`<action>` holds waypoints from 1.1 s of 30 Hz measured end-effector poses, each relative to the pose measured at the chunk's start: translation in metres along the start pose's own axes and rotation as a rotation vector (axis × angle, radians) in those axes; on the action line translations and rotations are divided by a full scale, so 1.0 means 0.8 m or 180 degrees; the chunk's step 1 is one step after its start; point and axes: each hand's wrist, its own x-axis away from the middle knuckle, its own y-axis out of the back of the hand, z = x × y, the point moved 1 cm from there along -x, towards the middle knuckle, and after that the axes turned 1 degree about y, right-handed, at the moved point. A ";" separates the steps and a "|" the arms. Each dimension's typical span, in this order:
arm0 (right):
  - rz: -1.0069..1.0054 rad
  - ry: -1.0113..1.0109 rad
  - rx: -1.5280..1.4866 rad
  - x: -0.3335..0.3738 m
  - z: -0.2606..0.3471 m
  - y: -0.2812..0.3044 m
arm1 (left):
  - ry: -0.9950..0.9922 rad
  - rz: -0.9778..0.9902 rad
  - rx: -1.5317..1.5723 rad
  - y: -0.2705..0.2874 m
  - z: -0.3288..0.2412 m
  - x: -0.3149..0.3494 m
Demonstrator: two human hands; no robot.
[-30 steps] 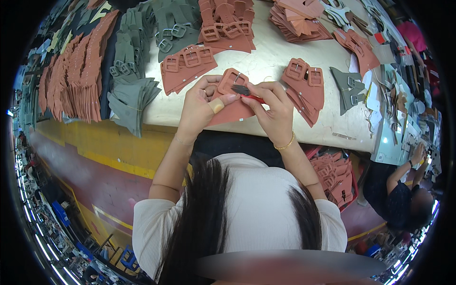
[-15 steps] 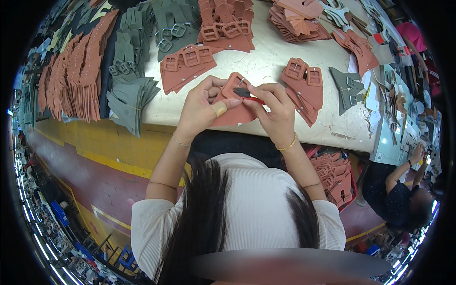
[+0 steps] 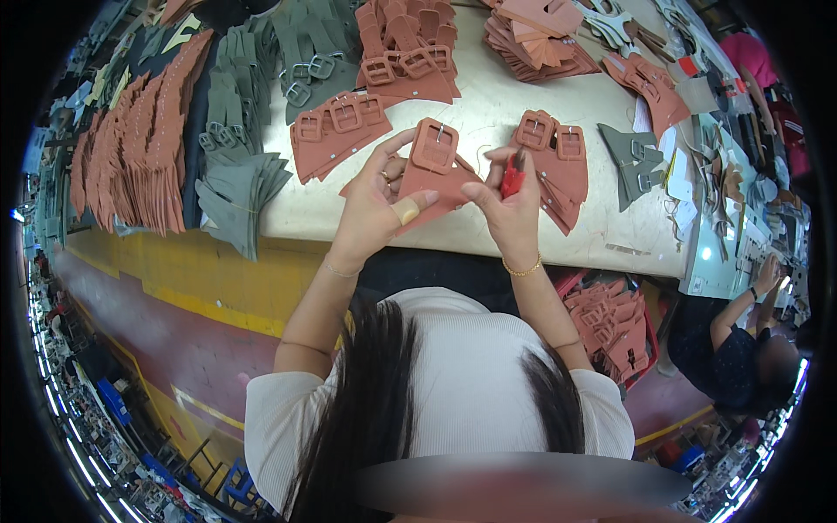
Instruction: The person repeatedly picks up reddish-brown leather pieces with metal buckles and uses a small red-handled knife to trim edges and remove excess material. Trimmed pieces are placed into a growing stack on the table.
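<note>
My left hand (image 3: 373, 209) pinches a terracotta leather piece (image 3: 432, 185), its thumb flat on the front and a tan wrap round that thumb. A square covered buckle (image 3: 432, 164) with a metal prong sits at the top of the piece. In my right hand (image 3: 513, 218) are red-handled pliers (image 3: 513, 179), dark jaws pointing up, apart from the buckle. My right thumb meets the piece's right edge. Similar buckled pieces lie on the table to the left (image 3: 342, 131) and to the right (image 3: 558, 170) of my hands.
Terracotta strap stacks (image 3: 144, 131) and green ones (image 3: 240, 179) crowd the pale table's (image 3: 349, 213) left side. More terracotta pieces (image 3: 540, 39) lie at the back. A green buckled piece (image 3: 634, 166) is at right. A red bin (image 3: 649, 349) of pieces stands below; a co-worker (image 3: 732, 349) is beyond.
The pliers have come away from the buckle and moved right, now tipped upright in my right hand. The leather piece has turned more upright, its buckle now uncovered.
</note>
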 end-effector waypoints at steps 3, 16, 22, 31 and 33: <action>0.0355 -0.0532 0.0118 0.002 -0.001 -0.004 | -0.0349 -0.0120 0.0071 -0.011 0.009 -0.002; -0.0044 0.0562 -0.0337 -0.015 0.006 0.024 | 0.0223 -0.0462 0.0924 0.003 0.023 -0.010; 0.0489 -0.1448 -0.0807 -0.037 -0.012 0.035 | 0.0535 0.0163 0.1905 0.020 0.010 -0.014; 0.0644 -0.1038 -0.0985 -0.039 0.001 0.011 | 0.0534 0.0007 0.2807 -0.003 0.018 -0.013; 0.0632 -0.0724 -0.0518 -0.042 0.006 0.004 | 0.0295 0.0219 0.1634 -0.010 0.026 -0.016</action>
